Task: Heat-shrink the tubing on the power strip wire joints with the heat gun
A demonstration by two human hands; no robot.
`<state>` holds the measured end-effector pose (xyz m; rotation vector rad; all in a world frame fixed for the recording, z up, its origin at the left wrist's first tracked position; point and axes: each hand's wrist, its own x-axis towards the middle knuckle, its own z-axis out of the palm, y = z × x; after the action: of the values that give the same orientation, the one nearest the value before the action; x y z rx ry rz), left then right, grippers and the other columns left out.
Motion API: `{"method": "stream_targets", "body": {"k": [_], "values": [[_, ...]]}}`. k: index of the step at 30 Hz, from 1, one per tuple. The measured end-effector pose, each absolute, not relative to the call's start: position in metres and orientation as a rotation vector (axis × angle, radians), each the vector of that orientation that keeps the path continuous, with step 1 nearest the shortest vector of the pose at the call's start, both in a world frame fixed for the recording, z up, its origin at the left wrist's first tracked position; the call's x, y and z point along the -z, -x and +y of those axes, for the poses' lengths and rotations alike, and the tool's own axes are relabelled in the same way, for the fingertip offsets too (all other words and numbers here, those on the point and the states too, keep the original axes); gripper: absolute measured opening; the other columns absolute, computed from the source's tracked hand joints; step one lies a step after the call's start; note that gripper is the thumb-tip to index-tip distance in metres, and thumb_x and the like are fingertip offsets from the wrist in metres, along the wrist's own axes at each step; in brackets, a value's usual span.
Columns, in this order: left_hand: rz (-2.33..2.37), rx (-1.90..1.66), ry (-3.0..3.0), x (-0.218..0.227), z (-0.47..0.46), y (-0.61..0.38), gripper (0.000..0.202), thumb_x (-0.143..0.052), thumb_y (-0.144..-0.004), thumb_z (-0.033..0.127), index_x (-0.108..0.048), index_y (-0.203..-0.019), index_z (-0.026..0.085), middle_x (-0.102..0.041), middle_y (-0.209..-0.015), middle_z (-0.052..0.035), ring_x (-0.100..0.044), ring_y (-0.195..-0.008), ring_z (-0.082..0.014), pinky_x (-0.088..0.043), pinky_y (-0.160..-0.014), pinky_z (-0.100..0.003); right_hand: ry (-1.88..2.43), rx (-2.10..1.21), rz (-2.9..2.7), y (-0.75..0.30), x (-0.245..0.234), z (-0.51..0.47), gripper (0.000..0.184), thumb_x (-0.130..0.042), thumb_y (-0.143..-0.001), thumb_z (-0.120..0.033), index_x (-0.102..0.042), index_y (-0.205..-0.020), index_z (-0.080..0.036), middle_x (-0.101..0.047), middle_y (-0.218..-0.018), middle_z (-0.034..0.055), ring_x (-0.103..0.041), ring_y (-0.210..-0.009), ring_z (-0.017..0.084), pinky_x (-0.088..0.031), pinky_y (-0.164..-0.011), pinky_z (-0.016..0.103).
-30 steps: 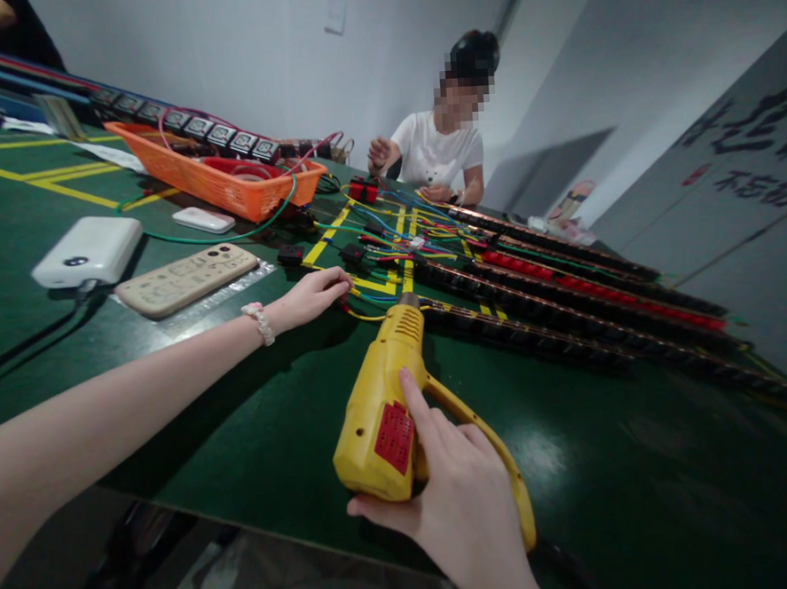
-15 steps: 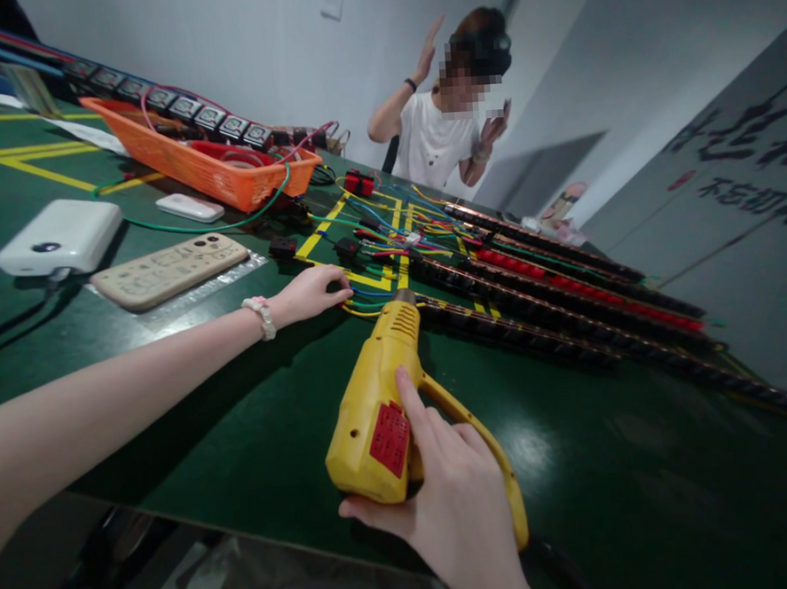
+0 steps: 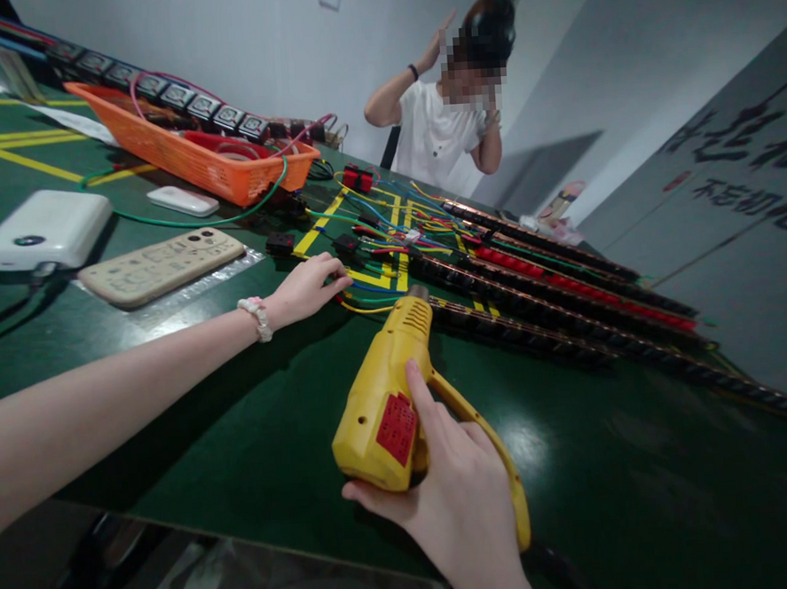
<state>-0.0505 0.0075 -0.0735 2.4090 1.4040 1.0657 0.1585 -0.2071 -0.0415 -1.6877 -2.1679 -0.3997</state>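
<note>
In my right hand (image 3: 455,482) is a yellow heat gun (image 3: 385,375) with a red vent panel; my fingers wrap around its body and grip. Its metal nozzle points away from me at the wires beside the nearest dark strip (image 3: 509,330). My left hand (image 3: 310,289), with a scrunchie at the wrist, pinches the ends of several coloured wires (image 3: 371,306), blue, green and yellow. The wires run from my fingertips toward that strip, passing close to the nozzle. The pinched tips are hidden by my fingers.
Several long strips lie to the right, one with red blocks (image 3: 586,287). On the left are a phone (image 3: 165,264), a white power bank (image 3: 46,229) and a small white object (image 3: 182,201). Behind stands an orange basket (image 3: 253,180). A person (image 3: 440,132) is across the table (image 3: 610,468).
The heat gun's nozzle has shifted slightly right along the wires. My left hand keeps its pinch, moved a little left. The person across has brought both hands nearer the head.
</note>
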Motion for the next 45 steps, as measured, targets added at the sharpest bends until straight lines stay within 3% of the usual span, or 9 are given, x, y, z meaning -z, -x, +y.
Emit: {"method": "stream_targets", "body": {"k": [8, 13, 18, 23, 29, 38, 45], "values": [[1.281, -1.168, -2.189, 0.066, -0.001, 0.049, 0.032, -0.045, -0.084, 0.041, -0.056, -0.084, 0.010, -0.057, -0.079, -0.0017, -0.048, -0.071, -0.0058, -0.036, -0.066, -0.016, 1.757, 0.331, -2.212, -0.157, 0.035, -0.207, 0.114, -0.053, -0.053, -0.078, -0.013, -0.143, -0.021, -0.055, -0.094, 0.0068, -0.051, -0.074, 0.014, -0.042, -0.071, 0.029], [1.225, -1.171, -2.140, 0.066, -0.001, 0.050, 0.035, -0.044, -0.084, 0.043, -0.055, -0.084, 0.010, -0.057, -0.078, -0.0025, -0.049, -0.071, -0.0060, -0.038, -0.065, -0.016, 1.717, 0.269, -2.271, -0.156, 0.035, -0.205, 0.125, -0.055, -0.044, -0.082, -0.008, -0.143, -0.020, -0.056, -0.094, 0.0081, -0.051, -0.073, 0.016, -0.043, -0.069, 0.030], [1.240, -1.173, -2.154, 0.068, 0.000, 0.051, 0.036, -0.043, -0.084, 0.044, -0.056, -0.085, 0.010, -0.057, -0.078, -0.0023, -0.049, -0.070, -0.0061, -0.038, -0.064, -0.016, 1.703, 0.186, -2.242, -0.139, 0.037, -0.203, 0.133, -0.065, -0.034, -0.076, -0.009, -0.143, -0.025, -0.053, -0.088, 0.0040, -0.051, -0.073, 0.014, -0.043, -0.070, 0.030], [1.287, -1.187, -2.191, 0.072, 0.004, 0.054, 0.035, -0.043, -0.085, 0.042, -0.058, -0.092, 0.011, -0.060, -0.085, -0.0030, -0.052, -0.075, -0.0074, -0.039, -0.068, -0.017, 1.635, 0.170, -2.300, -0.116, 0.040, -0.199, 0.131, -0.056, -0.039, -0.082, -0.006, -0.144, -0.021, -0.049, -0.083, 0.0045, -0.049, -0.070, 0.014, -0.043, -0.066, 0.031], [1.305, -1.149, -2.193, 0.072, 0.006, 0.054, 0.034, -0.045, -0.084, 0.041, -0.059, -0.092, 0.011, -0.061, -0.088, -0.0034, -0.052, -0.077, -0.0082, -0.039, -0.068, -0.016, 1.553, 0.198, -2.302, -0.100, 0.045, -0.197, 0.137, -0.054, -0.034, -0.085, -0.003, -0.144, -0.020, -0.046, -0.079, 0.0037, -0.047, -0.067, 0.014, -0.043, -0.063, 0.033], [1.341, -1.123, -2.213, 0.071, 0.003, 0.055, 0.034, -0.044, -0.083, 0.041, -0.059, -0.093, 0.012, -0.061, -0.090, -0.0031, -0.053, -0.078, -0.0084, -0.039, -0.069, -0.017, 1.538, 0.141, -2.309, -0.102, 0.043, -0.196, 0.119, -0.037, -0.050, -0.089, -0.004, -0.143, -0.022, -0.047, -0.078, 0.0041, -0.048, -0.068, 0.015, -0.044, -0.064, 0.035], [1.368, -1.105, -2.204, 0.068, -0.001, 0.054, 0.034, -0.044, -0.083, 0.041, -0.059, -0.093, 0.012, -0.061, -0.090, -0.0036, -0.054, -0.079, -0.0093, -0.039, -0.070, -0.018, 1.516, -0.007, -2.408, -0.117, 0.036, -0.194, 0.125, -0.045, -0.045, -0.087, 0.003, -0.143, -0.026, -0.050, -0.086, 0.0041, -0.050, -0.075, 0.015, -0.044, -0.071, 0.035]]}}
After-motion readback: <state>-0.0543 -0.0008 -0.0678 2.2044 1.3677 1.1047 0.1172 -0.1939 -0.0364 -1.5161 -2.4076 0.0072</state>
